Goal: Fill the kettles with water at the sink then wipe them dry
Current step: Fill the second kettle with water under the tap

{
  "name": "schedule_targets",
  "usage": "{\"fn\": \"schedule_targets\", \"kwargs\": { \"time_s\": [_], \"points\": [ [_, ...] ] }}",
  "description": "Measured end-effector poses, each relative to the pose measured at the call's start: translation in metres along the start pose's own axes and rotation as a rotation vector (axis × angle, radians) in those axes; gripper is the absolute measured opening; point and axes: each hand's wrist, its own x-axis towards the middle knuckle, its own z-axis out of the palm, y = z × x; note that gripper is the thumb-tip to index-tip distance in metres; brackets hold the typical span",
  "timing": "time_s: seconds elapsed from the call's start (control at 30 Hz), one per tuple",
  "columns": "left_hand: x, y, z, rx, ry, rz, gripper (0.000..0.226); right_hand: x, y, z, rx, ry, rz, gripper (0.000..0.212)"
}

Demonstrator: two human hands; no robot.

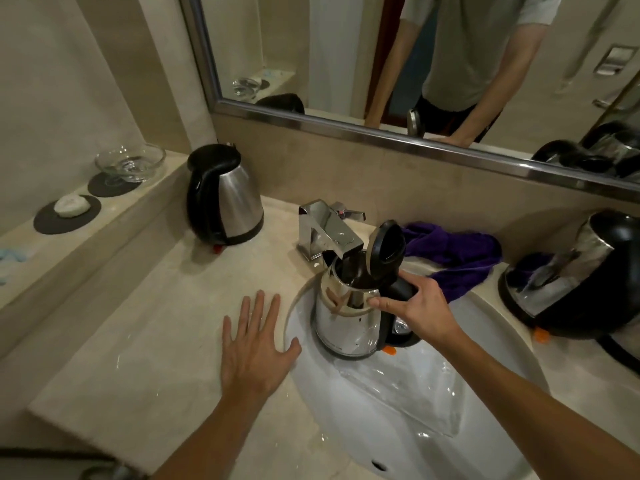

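Right hand [417, 308] is what I see first: it grips the black handle of the steel kettle [349, 317] that I have over the sink [398, 403], thumb against the top rim of the steel body, fingers wrapped round the handle. That kettle is upright, its black lid [386, 251] flipped open and standing up behind the mouth, and the mouth sits directly under the spout of the chrome faucet [327, 233]. I cannot tell whether water is running into it. An orange tab shows at its base.

Left hand [258, 344] lies flat and relaxed on the beige countertop [145, 341], fingers spread, thumb just at the sink's rim, holding nothing.

I count 2 other kettles: 1 closed kettle [225, 199] stands on the counter left of the faucet, against the back wall, and 1 more [571, 275] stands at the right edge of the counter, near the sink. A purple cloth [457, 254] lies crumpled between the faucet and that right kettle, behind my right hand.

On the ledge to the left sit a glass dish [130, 162] and a white soap bar [72, 205], each on a dark round mat. A mirror [346, 46] runs along the wall above.
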Motion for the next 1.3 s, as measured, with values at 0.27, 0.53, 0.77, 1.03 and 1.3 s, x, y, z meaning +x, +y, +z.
{"fn": "schedule_targets", "kwargs": {
  "time_s": [0.27,0.53,0.77,1.03,1.3],
  "points": [
    [0.0,0.002,-0.002,0.032,0.001,-0.009,0.087,0.001,0.006,0.001,0.034,0.015,-0.071,0.043],
    [0.0,0.003,-0.002,0.015,0.017,-0.014,0.081,0.002,0.01,0.002,0.047,0.023,-0.067,0.043],
    [-0.001,0.004,-0.004,0.019,0.018,-0.022,0.078,0.003,0.013,0.001,0.054,0.031,-0.081,0.042],
    [-0.001,0.005,-0.005,0.017,0.028,-0.025,0.078,0.005,0.013,0.002,0.076,0.039,-0.078,0.042],
    [-0.001,0.006,-0.006,0.053,0.011,-0.028,0.08,0.003,0.011,0.002,0.083,0.036,-0.068,0.044]
  ]
}}
